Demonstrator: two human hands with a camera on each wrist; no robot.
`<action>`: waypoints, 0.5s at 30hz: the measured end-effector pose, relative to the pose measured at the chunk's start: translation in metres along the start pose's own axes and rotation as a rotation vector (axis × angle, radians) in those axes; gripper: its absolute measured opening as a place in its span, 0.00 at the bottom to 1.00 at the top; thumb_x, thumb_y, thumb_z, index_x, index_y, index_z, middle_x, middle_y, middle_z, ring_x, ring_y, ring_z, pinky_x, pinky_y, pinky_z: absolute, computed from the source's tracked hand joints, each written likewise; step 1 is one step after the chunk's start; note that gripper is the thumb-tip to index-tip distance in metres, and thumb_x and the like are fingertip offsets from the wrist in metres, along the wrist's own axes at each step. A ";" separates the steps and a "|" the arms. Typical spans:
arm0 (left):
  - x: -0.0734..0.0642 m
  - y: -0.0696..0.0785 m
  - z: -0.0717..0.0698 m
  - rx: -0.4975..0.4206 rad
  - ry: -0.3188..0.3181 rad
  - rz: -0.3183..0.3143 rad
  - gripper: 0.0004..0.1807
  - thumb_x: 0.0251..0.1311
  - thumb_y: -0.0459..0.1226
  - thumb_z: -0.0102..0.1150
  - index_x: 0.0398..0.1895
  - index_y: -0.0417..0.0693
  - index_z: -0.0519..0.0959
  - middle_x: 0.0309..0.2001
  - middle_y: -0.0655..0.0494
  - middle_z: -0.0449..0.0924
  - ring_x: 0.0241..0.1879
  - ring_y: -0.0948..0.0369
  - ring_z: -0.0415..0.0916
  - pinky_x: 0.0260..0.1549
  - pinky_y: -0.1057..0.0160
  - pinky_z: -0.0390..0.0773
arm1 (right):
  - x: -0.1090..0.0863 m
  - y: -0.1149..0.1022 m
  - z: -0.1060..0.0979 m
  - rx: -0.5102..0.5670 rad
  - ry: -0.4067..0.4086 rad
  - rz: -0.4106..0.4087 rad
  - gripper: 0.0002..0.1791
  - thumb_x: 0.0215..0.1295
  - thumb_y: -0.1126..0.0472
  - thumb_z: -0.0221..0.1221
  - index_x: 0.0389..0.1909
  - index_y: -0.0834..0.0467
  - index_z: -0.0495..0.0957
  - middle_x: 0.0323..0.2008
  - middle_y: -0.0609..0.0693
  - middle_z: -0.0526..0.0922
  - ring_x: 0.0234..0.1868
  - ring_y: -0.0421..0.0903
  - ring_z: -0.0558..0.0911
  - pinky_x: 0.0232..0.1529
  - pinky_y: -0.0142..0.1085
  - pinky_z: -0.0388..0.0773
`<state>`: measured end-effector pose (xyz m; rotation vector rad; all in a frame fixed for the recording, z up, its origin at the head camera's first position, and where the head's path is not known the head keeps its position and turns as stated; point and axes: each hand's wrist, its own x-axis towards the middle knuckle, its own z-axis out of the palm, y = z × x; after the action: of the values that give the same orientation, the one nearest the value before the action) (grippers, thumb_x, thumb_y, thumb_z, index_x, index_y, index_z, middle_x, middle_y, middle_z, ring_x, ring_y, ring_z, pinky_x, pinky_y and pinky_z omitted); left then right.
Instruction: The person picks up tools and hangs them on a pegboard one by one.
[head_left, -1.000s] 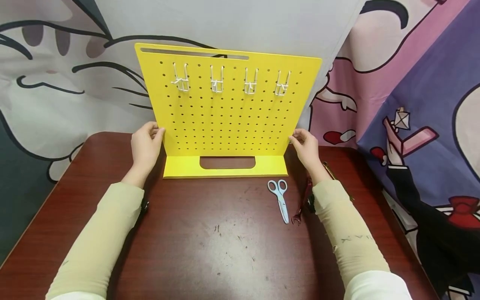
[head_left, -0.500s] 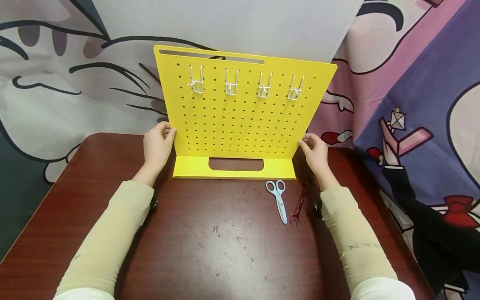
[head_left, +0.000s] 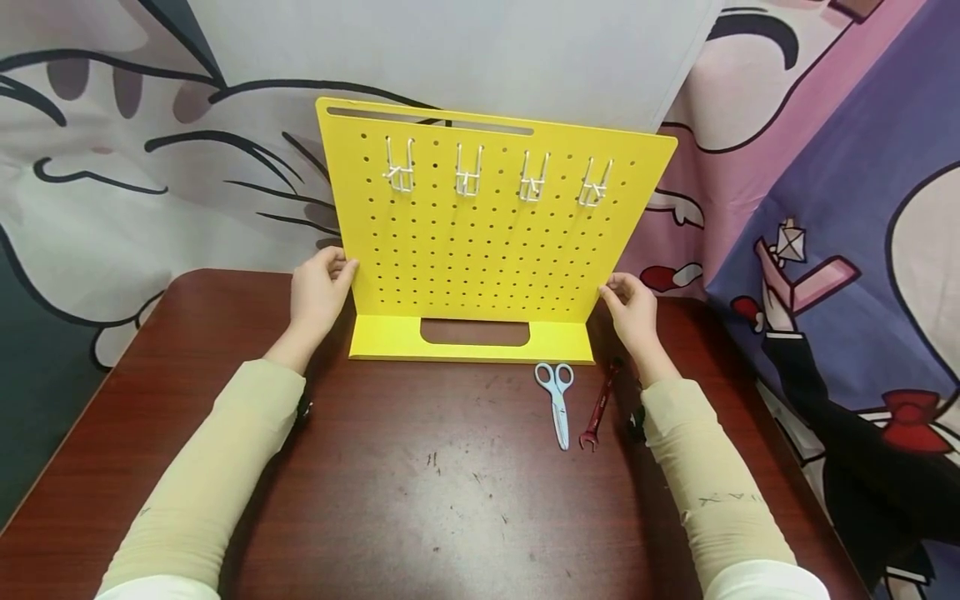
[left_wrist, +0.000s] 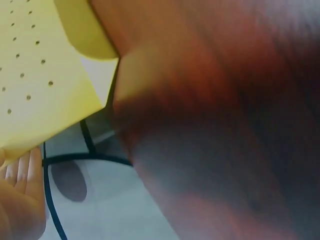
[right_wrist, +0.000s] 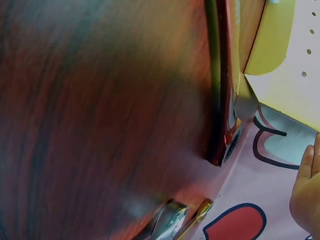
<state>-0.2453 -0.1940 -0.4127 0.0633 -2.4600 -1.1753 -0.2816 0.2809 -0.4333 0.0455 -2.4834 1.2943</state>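
Note:
A yellow pegboard stand (head_left: 480, 233) stands upright on the table, its low front lip facing me. Several white wire hooks (head_left: 468, 171) hang in a row near its top. My left hand (head_left: 321, 292) pinches the board's left edge between thumb and fingers, low down. On the opposite side my right hand (head_left: 632, 312) pinches the right edge at about the same height. In the left wrist view the yellow board (left_wrist: 30, 100) shows with part of the left hand (left_wrist: 22, 200) at its edge. Light blue scissors (head_left: 559, 408) lie just in front of the lip's right end.
A red open-ended wrench (head_left: 597, 412) lies right of the scissors on the brown table (head_left: 420, 500). In the right wrist view, a silver tool (right_wrist: 170, 220) and a thin gold-coloured tool (right_wrist: 197, 217) lie by the table's edge. Printed cloth (head_left: 187, 192) hangs behind the table.
The pegboard has shifted to the right with both hands holding its edges, mostly in the first half second. The scissors have turned slightly, their tip now more to the left.

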 end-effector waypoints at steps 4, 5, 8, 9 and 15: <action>0.004 0.000 -0.013 0.036 -0.040 0.053 0.14 0.75 0.33 0.60 0.52 0.29 0.83 0.49 0.30 0.88 0.49 0.38 0.87 0.52 0.43 0.85 | -0.001 -0.002 0.001 0.008 -0.004 0.001 0.12 0.76 0.66 0.61 0.52 0.70 0.80 0.46 0.64 0.85 0.38 0.26 0.75 0.41 0.16 0.70; 0.006 0.001 -0.017 0.042 -0.039 0.064 0.14 0.75 0.33 0.60 0.52 0.30 0.84 0.48 0.31 0.89 0.46 0.39 0.87 0.50 0.46 0.85 | -0.001 -0.002 0.000 0.008 -0.005 0.003 0.12 0.76 0.66 0.61 0.53 0.71 0.80 0.46 0.64 0.84 0.38 0.26 0.74 0.41 0.16 0.70; 0.013 0.008 -0.032 0.045 -0.012 0.090 0.12 0.75 0.34 0.59 0.51 0.34 0.86 0.45 0.35 0.90 0.37 0.54 0.88 0.39 0.64 0.81 | -0.001 -0.003 0.000 0.005 -0.006 0.009 0.12 0.76 0.66 0.61 0.53 0.70 0.80 0.46 0.64 0.85 0.38 0.26 0.74 0.42 0.16 0.70; 0.015 0.012 -0.037 0.036 0.004 0.099 0.12 0.75 0.34 0.58 0.51 0.35 0.87 0.44 0.36 0.91 0.34 0.62 0.86 0.35 0.70 0.77 | -0.001 -0.003 0.000 0.003 -0.005 0.010 0.12 0.76 0.66 0.62 0.53 0.70 0.80 0.46 0.64 0.85 0.38 0.26 0.74 0.42 0.17 0.70; 0.032 0.041 -0.071 -0.010 0.126 0.147 0.12 0.75 0.35 0.60 0.52 0.39 0.88 0.45 0.37 0.91 0.28 0.90 0.68 0.32 0.81 0.67 | -0.002 -0.003 -0.001 0.000 -0.003 0.016 0.13 0.76 0.65 0.62 0.54 0.70 0.81 0.47 0.65 0.85 0.38 0.26 0.74 0.42 0.18 0.70</action>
<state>-0.2413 -0.2267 -0.3308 -0.0440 -2.3069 -1.0870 -0.2794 0.2792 -0.4309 0.0272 -2.4908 1.3016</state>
